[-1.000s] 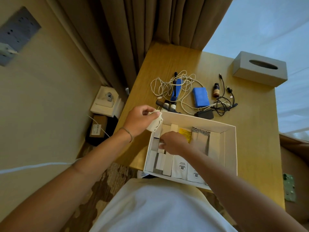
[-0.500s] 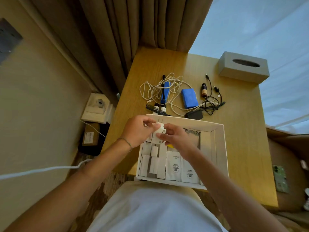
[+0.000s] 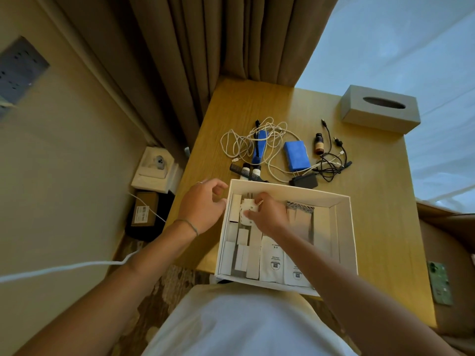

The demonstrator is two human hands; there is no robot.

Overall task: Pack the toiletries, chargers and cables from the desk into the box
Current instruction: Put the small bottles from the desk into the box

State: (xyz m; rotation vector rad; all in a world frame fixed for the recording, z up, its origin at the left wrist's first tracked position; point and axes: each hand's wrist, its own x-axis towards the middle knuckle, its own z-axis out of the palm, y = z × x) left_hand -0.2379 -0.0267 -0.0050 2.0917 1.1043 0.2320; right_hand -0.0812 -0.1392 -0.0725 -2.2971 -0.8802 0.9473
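A white cardboard box point(image 3: 345, 235) sits at the desk's near edge, holding several small white packets and sachets. My right hand point(image 3: 267, 214) grips a white charger point(image 3: 248, 210) inside the box, near its far left corner. My left hand point(image 3: 203, 204) hovers just outside the box's left wall with fingers loosely curled, holding nothing. Behind the box lie a tangled white cable point(image 3: 246, 142), a blue power bank point(image 3: 297, 155), a blue tube point(image 3: 260, 145), a black comb point(image 3: 240, 172), a black adapter point(image 3: 304, 180), black cables point(image 3: 332, 163) and a small brown bottle point(image 3: 318, 143).
A grey tissue box point(image 3: 380, 109) stands at the desk's far right corner. Brown curtains point(image 3: 205, 47) hang behind the desk. A white cord point(image 3: 64, 267) runs under my left forearm. Boxes point(image 3: 154, 170) sit on the floor to the left. A green phone point(image 3: 439, 282) lies at right.
The white charger passed from my left hand to my right hand, which lowered it into the box. My left hand let go and drew back outside the box's left wall.
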